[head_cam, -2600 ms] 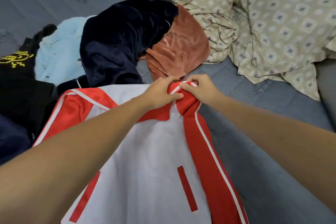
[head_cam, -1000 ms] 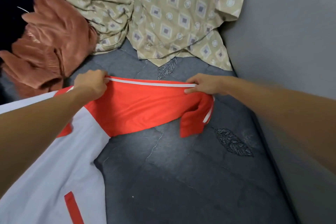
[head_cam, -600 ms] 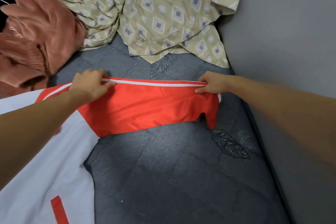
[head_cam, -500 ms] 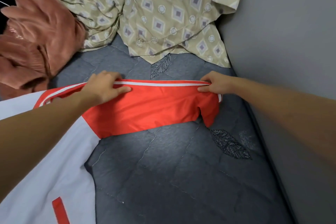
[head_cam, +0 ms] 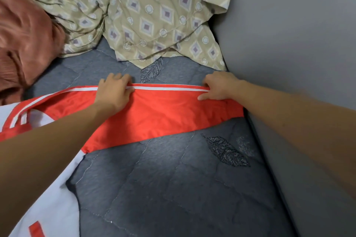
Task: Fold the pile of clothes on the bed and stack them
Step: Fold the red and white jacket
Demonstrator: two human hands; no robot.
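Note:
A white jacket point(head_cam: 52, 204) with red sleeves lies at the lower left of the grey quilted bed point(head_cam: 173, 188). Its red sleeve point(head_cam: 163, 113), edged with a white stripe, stretches flat to the right across the quilt. My left hand point(head_cam: 115, 92) grips the sleeve's far edge near its middle, fingers curled over the stripe. My right hand point(head_cam: 219, 86) pinches the same edge at the cuff end, close to the wall. My left forearm hides part of the jacket's shoulder.
A rust-coloured garment point(head_cam: 25, 38) lies bunched at the far left. Crumpled beige patterned bedding point(head_cam: 154, 13) fills the far side. A grey wall point(head_cam: 298, 44) runs along the bed's right edge, right beside the cuff.
The sleeve was pulled out to the right and now lies flat, its hanging cuff end smoothed down. My left hand slid rightward along the striped edge; my right hand stayed at the cuff.

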